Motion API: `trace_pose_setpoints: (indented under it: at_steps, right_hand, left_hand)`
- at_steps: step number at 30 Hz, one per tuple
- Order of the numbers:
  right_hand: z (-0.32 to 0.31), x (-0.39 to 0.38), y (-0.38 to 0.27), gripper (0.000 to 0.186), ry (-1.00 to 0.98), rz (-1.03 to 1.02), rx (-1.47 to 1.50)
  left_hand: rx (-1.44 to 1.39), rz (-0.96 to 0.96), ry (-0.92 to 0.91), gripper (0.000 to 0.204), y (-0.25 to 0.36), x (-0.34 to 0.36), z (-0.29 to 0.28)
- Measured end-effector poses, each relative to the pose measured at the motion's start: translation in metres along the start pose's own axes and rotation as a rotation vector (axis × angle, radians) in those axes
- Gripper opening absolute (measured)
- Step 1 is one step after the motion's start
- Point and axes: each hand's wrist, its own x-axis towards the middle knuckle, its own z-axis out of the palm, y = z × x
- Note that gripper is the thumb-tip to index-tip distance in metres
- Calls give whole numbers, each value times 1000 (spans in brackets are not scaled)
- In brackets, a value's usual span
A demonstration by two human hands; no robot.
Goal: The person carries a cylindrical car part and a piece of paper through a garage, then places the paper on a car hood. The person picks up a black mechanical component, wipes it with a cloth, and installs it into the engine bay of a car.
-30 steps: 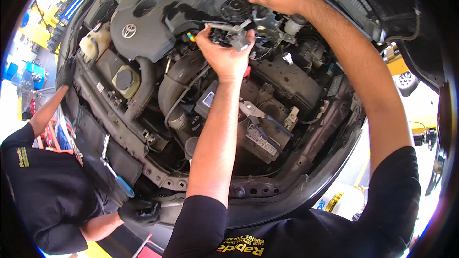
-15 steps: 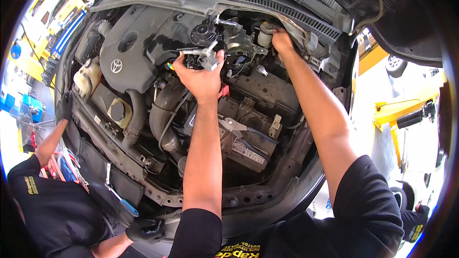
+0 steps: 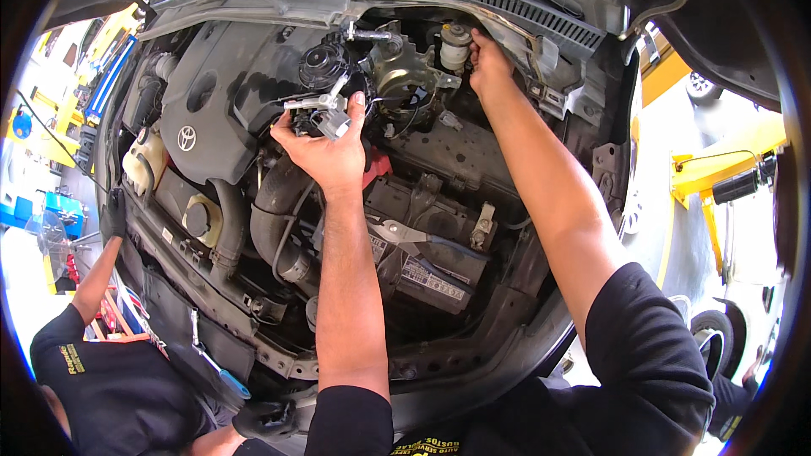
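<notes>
My left hand (image 3: 325,156) is raised over the engine bay, fingers and thumb closed round a silver metal part (image 3: 321,104) with a grey block-shaped end. Just beyond it is a round black ribbed piece (image 3: 324,65); whether the two are joined I cannot tell. My right hand (image 3: 491,65) reaches to the back of the bay beside a small whitish reservoir (image 3: 454,49) with a dark cap. Its fingers are curled and partly hidden, so what they grip does not show. Between the two hands sits a metal bracket-like body (image 3: 404,76).
Pliers (image 3: 401,232) lie across the battery (image 3: 435,280) below my arms. A dark engine cover (image 3: 211,118) fills the left side. At lower left, a co-worker's gloved hand (image 3: 263,419) is near a blue-handled ratchet (image 3: 232,382); their other glove (image 3: 112,214) rests on the car's edge.
The view has shifted and turned slightly, so the bay appears displaced. My left hand keeps its hold on the metal part. The right hand stays beside the reservoir with a slight change of pose.
</notes>
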Motion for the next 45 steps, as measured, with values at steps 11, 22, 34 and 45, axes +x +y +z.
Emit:
trace_pose_setpoints:
  at_steps: [11, 22, 34, 45]
  right_hand:
    - [6, -10, -5, 27, 80, 33, 80]
    - [2, 24, 24, 12, 66, -340, -56]
    - [-11, 31, 17, 69, -122, -551, -806]
    - [-30, 29, 6, 85, -227, -498, -959]
  left_hand:
    - [34, 42, -9, 80, -3, 1, 1]
    - [51, 62, 8, 78, 1, 1, 4]
    - [16, 46, 33, 75, -6, 0, 5]
    - [-136, -84, 13, 77, 47, 0, 51]
